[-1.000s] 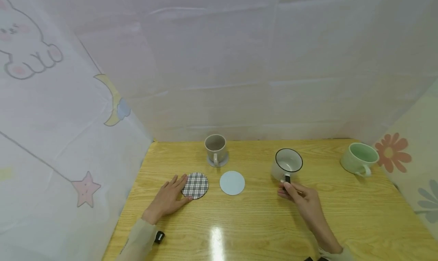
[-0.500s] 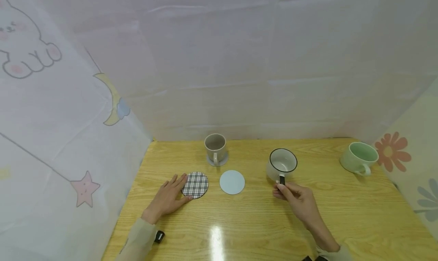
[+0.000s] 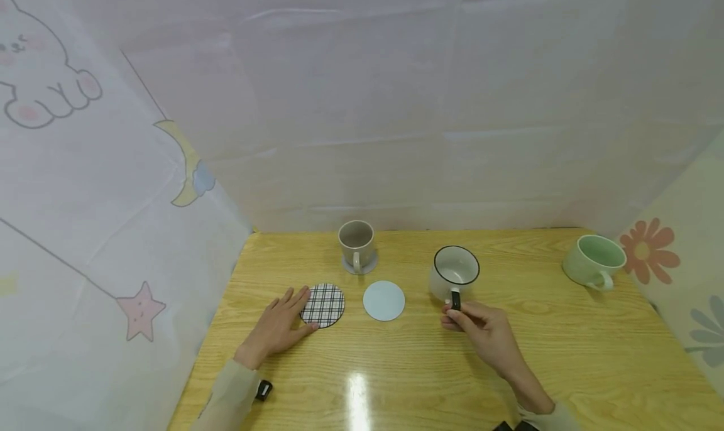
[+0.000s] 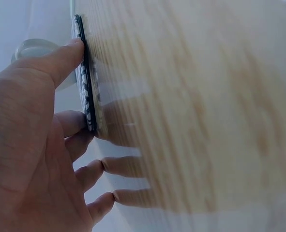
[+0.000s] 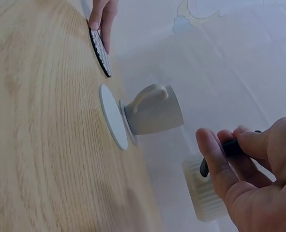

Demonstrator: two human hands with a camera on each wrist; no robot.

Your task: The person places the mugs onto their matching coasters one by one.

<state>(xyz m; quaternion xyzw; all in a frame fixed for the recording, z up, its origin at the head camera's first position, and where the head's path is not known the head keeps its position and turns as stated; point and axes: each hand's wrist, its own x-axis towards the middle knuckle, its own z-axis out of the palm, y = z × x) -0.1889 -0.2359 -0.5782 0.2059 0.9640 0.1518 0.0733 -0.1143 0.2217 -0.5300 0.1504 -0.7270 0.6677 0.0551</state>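
Observation:
My right hand (image 3: 491, 337) pinches the black handle (image 3: 455, 301) of a white mug (image 3: 443, 284) with a dark rim. The right wrist view shows this mug (image 5: 204, 195) upright, raised off the tabletop, right of a pale blue round coaster (image 3: 384, 301). My left hand (image 3: 276, 328) lies with fingers spread at the left edge of a plaid round coaster (image 3: 323, 306). Thumb and forefinger touch its edge in the left wrist view, where the coaster (image 4: 84, 77) appears edge-on. Behind the two coasters, a grey-beige mug (image 3: 357, 245) stands upright on a grey coaster (image 3: 371, 266).
A green mug (image 3: 591, 264) stands at the far right of the wooden table (image 3: 418, 368), its handle toward the front. Printed white sheets (image 3: 362, 104) rise behind the table and along both sides.
My right hand has carried the white mug leftward, closer to the pale blue coaster. My left hand and the other mugs stay in place.

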